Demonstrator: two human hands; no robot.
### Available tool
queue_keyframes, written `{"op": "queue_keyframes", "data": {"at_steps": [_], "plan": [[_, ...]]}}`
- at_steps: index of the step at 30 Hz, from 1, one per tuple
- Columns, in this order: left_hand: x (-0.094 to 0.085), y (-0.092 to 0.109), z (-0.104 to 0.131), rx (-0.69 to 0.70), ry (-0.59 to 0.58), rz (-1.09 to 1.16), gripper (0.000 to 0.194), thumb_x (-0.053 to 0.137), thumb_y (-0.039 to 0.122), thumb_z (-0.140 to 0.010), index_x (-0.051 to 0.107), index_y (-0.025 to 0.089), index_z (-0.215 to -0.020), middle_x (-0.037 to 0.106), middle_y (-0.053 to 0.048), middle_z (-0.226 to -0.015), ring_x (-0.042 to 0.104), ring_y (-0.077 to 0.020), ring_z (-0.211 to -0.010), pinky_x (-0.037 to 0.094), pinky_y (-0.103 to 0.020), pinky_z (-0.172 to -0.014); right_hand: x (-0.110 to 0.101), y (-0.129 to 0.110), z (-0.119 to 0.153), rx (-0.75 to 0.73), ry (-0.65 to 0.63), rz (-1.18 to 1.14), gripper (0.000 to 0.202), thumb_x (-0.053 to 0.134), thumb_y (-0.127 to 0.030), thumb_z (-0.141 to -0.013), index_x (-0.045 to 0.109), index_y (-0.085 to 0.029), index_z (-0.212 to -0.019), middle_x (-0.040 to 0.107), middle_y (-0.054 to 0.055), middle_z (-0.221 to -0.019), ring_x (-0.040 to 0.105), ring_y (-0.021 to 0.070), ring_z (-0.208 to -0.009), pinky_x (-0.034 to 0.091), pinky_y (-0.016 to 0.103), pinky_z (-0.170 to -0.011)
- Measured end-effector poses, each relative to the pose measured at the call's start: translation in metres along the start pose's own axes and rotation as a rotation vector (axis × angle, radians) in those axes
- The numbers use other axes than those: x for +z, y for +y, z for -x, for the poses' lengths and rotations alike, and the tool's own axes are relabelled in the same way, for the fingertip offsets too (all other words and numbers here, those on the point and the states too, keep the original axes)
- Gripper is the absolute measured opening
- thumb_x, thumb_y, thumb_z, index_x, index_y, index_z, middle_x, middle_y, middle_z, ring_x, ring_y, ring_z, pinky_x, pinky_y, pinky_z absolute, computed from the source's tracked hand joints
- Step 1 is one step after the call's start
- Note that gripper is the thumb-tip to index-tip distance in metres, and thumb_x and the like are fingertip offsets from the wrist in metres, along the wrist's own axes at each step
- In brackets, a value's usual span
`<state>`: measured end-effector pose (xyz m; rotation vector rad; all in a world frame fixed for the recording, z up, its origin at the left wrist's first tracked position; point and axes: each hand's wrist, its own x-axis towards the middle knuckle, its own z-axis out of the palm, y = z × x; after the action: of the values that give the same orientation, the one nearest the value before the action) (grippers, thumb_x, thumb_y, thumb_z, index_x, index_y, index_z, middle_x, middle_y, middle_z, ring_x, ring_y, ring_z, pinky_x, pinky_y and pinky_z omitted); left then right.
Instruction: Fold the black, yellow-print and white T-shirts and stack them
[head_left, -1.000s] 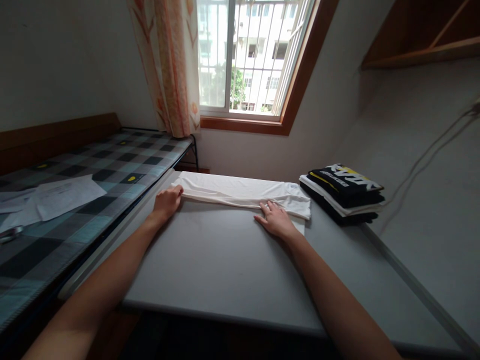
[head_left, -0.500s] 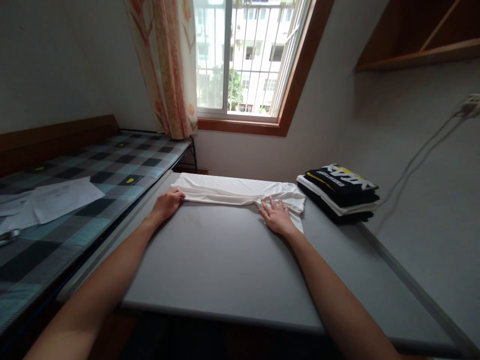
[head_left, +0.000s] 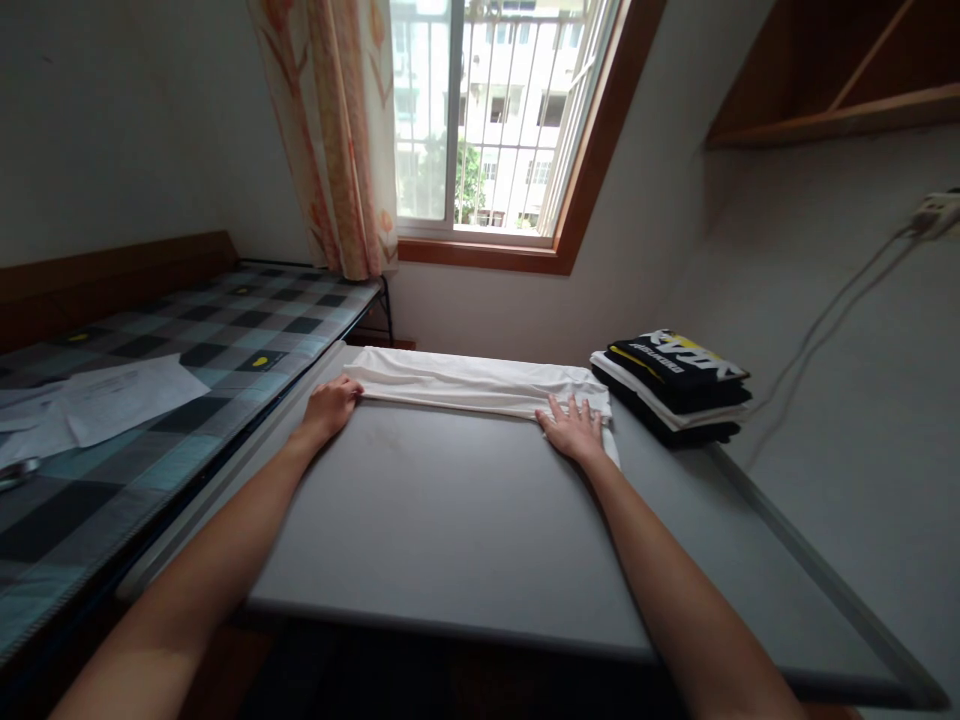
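Observation:
A white garment (head_left: 465, 380), folded into a long strip, lies across the far part of the grey table (head_left: 450, 520). At its left end my left hand (head_left: 334, 405) is closed, its fingertips pinching the near corner of the cloth. My right hand (head_left: 572, 428) lies flat with spread fingers on the right end of the strip. A bit of white cloth sticks out toward me from under that hand. The strip's near edge runs almost straight between both hands, with shallow creases along it.
Right of the garment stands a stack of folded black and white clothes (head_left: 671, 385). A bed with a checked cover (head_left: 285, 325) adjoins the table's left side, with papers (head_left: 127, 395) on it. A cable (head_left: 825, 310) hangs along the right wall. Behind is a barred window (head_left: 502, 130).
My right hand has slid to the right along the cloth. The bunched fold near it has flattened and the near edge is straighter. My left hand has barely moved.

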<state>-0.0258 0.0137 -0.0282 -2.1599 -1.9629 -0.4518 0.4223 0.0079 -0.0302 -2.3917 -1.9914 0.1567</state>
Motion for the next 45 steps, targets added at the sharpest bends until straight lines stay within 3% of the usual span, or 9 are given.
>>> {"op": "queue_keyframes", "data": {"at_steps": [3, 7, 10, 16, 20, 23, 28, 37, 45], "plan": [[-0.003, 0.001, 0.001, -0.021, 0.078, -0.008, 0.026, 0.045, 0.024, -0.093, 0.070, 0.021, -0.100, 0.069, -0.008, -0.105, 0.064, -0.0264, -0.094, 0.044, -0.038, -0.084, 0.000, 0.005, -0.003, -0.064, 0.047, -0.011, 0.068, 0.022, -0.063, -0.095, 0.030, -0.029, -0.154, 0.020, 0.011, -0.162, 0.011, 0.0347, -0.148, 0.008, 0.055, -0.116], [-0.008, 0.005, 0.002, 0.062, 0.251, 0.019, 0.027, 0.043, 0.023, -0.094, 0.068, 0.021, -0.104, 0.069, -0.009, -0.107, 0.061, -0.0265, -0.102, 0.039, -0.040, -0.091, 0.002, 0.006, 0.009, -0.155, 0.303, -0.035, 0.056, 0.034, -0.047, -0.097, 0.048, -0.020, -0.144, 0.039, 0.014, -0.152, 0.031, 0.0304, -0.140, 0.022, 0.047, -0.113], [-0.010, 0.005, 0.002, 0.024, 0.272, 0.010, 0.026, 0.044, 0.022, -0.093, 0.069, 0.021, -0.102, 0.070, -0.010, -0.105, 0.061, -0.0273, -0.102, 0.037, -0.042, -0.090, -0.001, 0.002, 0.022, -0.181, 0.441, -0.034, 0.044, 0.043, -0.042, -0.095, 0.062, -0.020, -0.129, 0.054, 0.014, -0.136, 0.046, 0.0281, -0.124, 0.033, 0.041, -0.105], [-0.009, -0.001, 0.001, -0.063, 0.248, -0.005, 0.026, 0.044, 0.019, -0.091, 0.069, 0.021, -0.099, 0.070, -0.010, -0.106, 0.062, -0.0267, -0.101, 0.038, -0.039, -0.088, -0.021, -0.003, 0.034, -0.155, 0.242, -0.012, 0.048, 0.037, -0.050, -0.097, 0.076, -0.022, -0.094, 0.070, 0.012, -0.099, 0.063, 0.0260, -0.097, 0.043, 0.035, -0.085], [-0.006, -0.003, 0.000, -0.114, 0.104, -0.003, 0.026, 0.046, 0.019, -0.089, 0.070, 0.022, -0.096, 0.070, -0.009, -0.106, 0.063, -0.0267, -0.099, 0.039, -0.040, -0.090, -0.023, -0.001, 0.034, -0.068, 0.183, -0.018, 0.046, 0.036, -0.048, -0.097, 0.074, -0.023, -0.101, 0.073, 0.012, -0.096, 0.067, 0.0269, -0.093, 0.045, 0.034, -0.079], [-0.003, -0.006, 0.000, -0.163, 0.016, -0.007, 0.028, 0.044, 0.021, -0.088, 0.070, 0.023, -0.100, 0.070, -0.009, -0.109, 0.063, -0.0276, -0.102, 0.042, -0.040, -0.088, -0.019, 0.002, 0.032, -0.038, 0.189, -0.031, 0.040, 0.039, -0.041, -0.096, 0.071, -0.023, -0.111, 0.072, 0.012, -0.098, 0.066, 0.0270, -0.096, 0.045, 0.035, -0.083], [-0.002, -0.005, 0.000, -0.144, -0.025, -0.010, 0.030, 0.042, 0.020, -0.089, 0.068, 0.023, -0.103, 0.067, -0.010, -0.113, 0.061, -0.0268, -0.109, 0.043, -0.039, -0.090, -0.010, 0.004, 0.028, -0.126, 0.337, -0.059, 0.039, 0.039, -0.039, -0.096, 0.068, -0.021, -0.114, 0.065, 0.012, -0.118, 0.056, 0.0264, -0.112, 0.040, 0.037, -0.096], [0.001, 0.005, 0.004, -0.173, -0.044, 0.009, 0.034, 0.042, 0.027, -0.089, 0.062, 0.022, -0.116, 0.060, -0.013, -0.124, 0.054, -0.0296, -0.117, 0.042, -0.043, -0.095, 0.004, 0.003, 0.020, -0.135, 0.035, 0.039, 0.073, 0.024, -0.066, -0.094, 0.026, -0.026, -0.155, 0.020, 0.010, -0.162, 0.012, 0.0315, -0.148, 0.009, 0.053, -0.117], [-0.003, 0.007, 0.005, -0.261, -0.085, 0.029, 0.036, 0.042, 0.032, -0.090, 0.060, 0.021, -0.118, 0.058, -0.014, -0.128, 0.055, -0.0310, -0.117, 0.037, -0.049, -0.100, 0.002, 0.002, 0.019, -0.113, -0.030, 0.063, 0.078, 0.020, -0.072, -0.091, 0.022, -0.029, -0.156, 0.012, 0.010, -0.164, 0.008, 0.0325, -0.149, 0.007, 0.055, -0.117]]}}
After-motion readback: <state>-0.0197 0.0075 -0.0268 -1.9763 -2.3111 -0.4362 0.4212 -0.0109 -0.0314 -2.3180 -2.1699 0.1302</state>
